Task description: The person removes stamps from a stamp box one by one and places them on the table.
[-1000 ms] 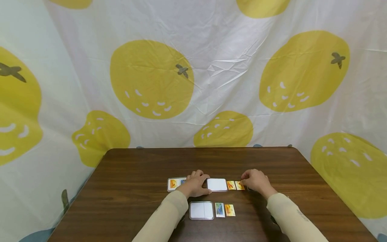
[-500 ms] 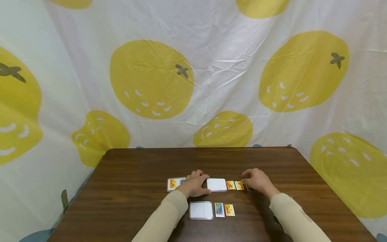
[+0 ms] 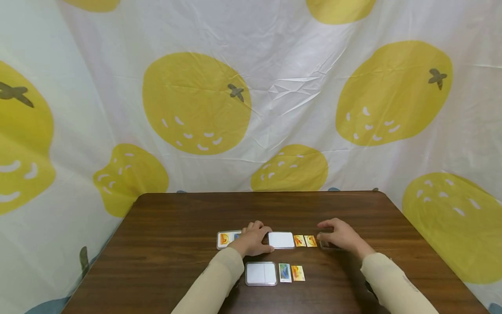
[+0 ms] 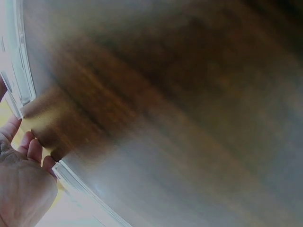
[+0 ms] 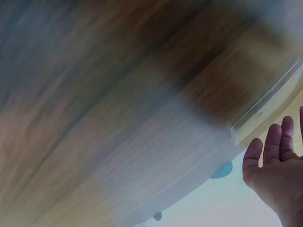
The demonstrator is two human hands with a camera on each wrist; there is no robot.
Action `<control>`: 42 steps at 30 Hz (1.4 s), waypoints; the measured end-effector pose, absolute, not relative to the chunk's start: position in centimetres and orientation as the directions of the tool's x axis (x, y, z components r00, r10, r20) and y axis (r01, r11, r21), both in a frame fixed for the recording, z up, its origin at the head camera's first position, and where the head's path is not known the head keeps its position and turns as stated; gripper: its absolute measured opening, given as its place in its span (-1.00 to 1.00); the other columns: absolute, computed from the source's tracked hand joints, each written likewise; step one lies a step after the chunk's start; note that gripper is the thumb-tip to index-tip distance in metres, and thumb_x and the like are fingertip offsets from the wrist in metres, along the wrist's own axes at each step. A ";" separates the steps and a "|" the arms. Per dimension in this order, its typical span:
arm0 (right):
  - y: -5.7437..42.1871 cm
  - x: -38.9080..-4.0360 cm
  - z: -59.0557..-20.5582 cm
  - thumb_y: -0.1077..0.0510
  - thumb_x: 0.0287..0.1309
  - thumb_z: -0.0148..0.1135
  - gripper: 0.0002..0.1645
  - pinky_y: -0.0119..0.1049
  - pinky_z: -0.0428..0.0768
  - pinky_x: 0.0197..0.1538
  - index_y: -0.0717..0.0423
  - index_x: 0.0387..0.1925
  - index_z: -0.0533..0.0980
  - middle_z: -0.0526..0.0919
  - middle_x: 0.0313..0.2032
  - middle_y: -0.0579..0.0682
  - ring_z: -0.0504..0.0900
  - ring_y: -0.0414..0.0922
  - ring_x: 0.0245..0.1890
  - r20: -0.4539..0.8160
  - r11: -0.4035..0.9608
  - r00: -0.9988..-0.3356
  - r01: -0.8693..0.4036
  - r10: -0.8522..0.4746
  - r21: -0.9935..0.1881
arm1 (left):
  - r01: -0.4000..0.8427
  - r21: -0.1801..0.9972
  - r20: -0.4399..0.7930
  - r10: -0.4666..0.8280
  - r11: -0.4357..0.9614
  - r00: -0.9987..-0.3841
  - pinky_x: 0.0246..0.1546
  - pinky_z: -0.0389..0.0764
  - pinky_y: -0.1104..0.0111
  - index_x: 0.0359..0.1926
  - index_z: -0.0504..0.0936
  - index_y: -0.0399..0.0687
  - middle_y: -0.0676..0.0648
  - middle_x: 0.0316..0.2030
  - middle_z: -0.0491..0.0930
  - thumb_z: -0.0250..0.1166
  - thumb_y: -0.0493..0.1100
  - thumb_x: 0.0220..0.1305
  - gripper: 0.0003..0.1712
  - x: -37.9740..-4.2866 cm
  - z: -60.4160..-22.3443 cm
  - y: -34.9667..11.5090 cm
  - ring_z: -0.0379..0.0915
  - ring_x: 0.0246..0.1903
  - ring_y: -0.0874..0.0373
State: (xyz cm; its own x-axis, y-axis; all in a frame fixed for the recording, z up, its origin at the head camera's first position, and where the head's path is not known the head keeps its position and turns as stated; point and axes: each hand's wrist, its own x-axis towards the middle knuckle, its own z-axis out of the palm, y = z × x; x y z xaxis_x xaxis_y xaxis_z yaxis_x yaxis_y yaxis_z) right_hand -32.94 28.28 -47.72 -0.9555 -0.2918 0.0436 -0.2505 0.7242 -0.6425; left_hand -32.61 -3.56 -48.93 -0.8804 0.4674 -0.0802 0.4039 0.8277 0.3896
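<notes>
My left hand (image 3: 254, 241) rests in the upper row, thumb and index finger spread at the left edge of a white rectangular panel in a clear case (image 3: 281, 240). Its other fingers lie beside a clear case (image 3: 222, 239) with small picture cards in it, partly hidden by the hand. In the left wrist view the fingertips of the left hand (image 4: 28, 179) are close to clear case edges. My right hand (image 3: 340, 235) is over a clear, dark-looking case (image 3: 330, 247), thumb and index finger apart. To its left lie two orange picture cards (image 3: 305, 241). The right wrist view shows the right hand's (image 5: 279, 163) extended fingers.
Nearer me, a clear case with a white divided insert (image 3: 261, 274) lies beside a blue-green picture card (image 3: 285, 273) and an orange one (image 3: 298, 273). All lie on a brown wooden table (image 3: 188, 218). A lemon-patterned cloth (image 3: 282, 126) hangs behind its far edge.
My right hand has moved right, away from the orange cards, its thumb and index finger spreading over the dark-looking case. The left hand has stayed in place.
</notes>
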 end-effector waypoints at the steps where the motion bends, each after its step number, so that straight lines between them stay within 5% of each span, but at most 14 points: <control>1: 28.6 -32.9 -47.7 0.08 0.17 0.37 -0.47 0.18 0.42 0.14 0.33 0.10 0.56 0.57 0.10 0.26 0.47 0.25 0.16 0.041 0.721 -0.954 -0.253 -0.298 -0.645 | 0.404 0.392 -0.080 0.468 0.827 -0.880 0.24 0.21 0.11 0.32 0.44 0.11 -0.06 0.21 0.30 0.34 0.19 0.26 -0.33 -32.6 -48.9 -3.6 0.18 0.22 0.02; 28: 33.9 -31.8 -48.5 -0.06 -0.05 0.55 -0.12 0.30 0.34 0.12 0.42 0.18 0.46 0.43 0.13 0.43 0.35 0.39 0.15 0.013 0.789 -0.943 -0.285 -0.332 -0.545 | 0.396 0.404 -0.084 0.465 0.824 -0.881 0.25 0.21 0.10 0.32 0.44 0.12 -0.06 0.23 0.29 0.33 0.18 0.28 -0.35 -32.6 -49.0 -3.6 0.17 0.24 0.00; 42: 33.7 -31.9 -48.9 0.01 -0.10 0.57 -0.19 0.31 0.30 0.13 0.38 0.14 0.51 0.49 0.07 0.32 0.33 0.37 0.12 0.016 0.810 -0.936 -0.313 -0.352 -0.496 | 0.387 0.399 -0.087 0.454 0.831 -0.887 0.24 0.22 0.10 0.30 0.45 0.15 -0.05 0.22 0.30 0.34 0.20 0.26 -0.35 -32.5 -49.1 -3.6 0.18 0.23 0.01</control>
